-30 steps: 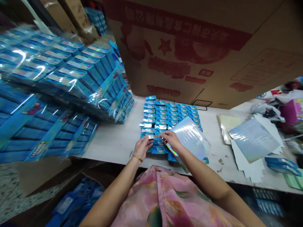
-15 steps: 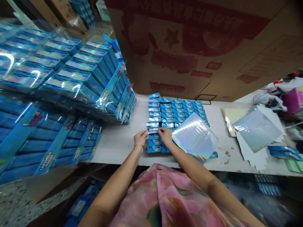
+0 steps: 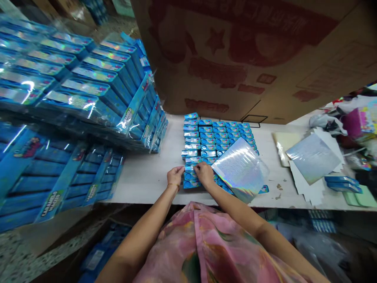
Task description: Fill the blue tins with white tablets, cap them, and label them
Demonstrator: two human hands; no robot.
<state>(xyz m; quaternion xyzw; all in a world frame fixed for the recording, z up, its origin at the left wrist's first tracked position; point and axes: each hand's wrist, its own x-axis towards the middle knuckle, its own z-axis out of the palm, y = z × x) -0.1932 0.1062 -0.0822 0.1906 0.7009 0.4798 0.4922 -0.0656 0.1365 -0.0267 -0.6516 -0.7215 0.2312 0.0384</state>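
Between my hands a narrow shiny sticker strip (image 3: 189,168) lies over one of the small blue boxes in the left column. The fingers of my left hand (image 3: 174,176) pinch at the strip's left end. My right hand (image 3: 205,174) is closed on its right end, with the fingertips partly hidden. Rows of these blue boxes (image 3: 208,141) lie side by side on the table. Boxes above my hands in that column have shiny strips on top; the nearest box (image 3: 192,184) shows a bare round mark. A holographic sticker sheet (image 3: 240,167) covers boxes to the right.
Plastic-wrapped stacks of blue boxes (image 3: 88,84) rise at the left. A large cardboard carton (image 3: 220,70) stands behind the rows. On the white table's (image 3: 141,179) right side lie another shiny sheet (image 3: 313,157), white papers and blue packs (image 3: 343,184).
Both hands have moved slightly toward me, one box nearer in the column. The strip, held above the boxes before, is now down on a box. The view has shifted slightly.
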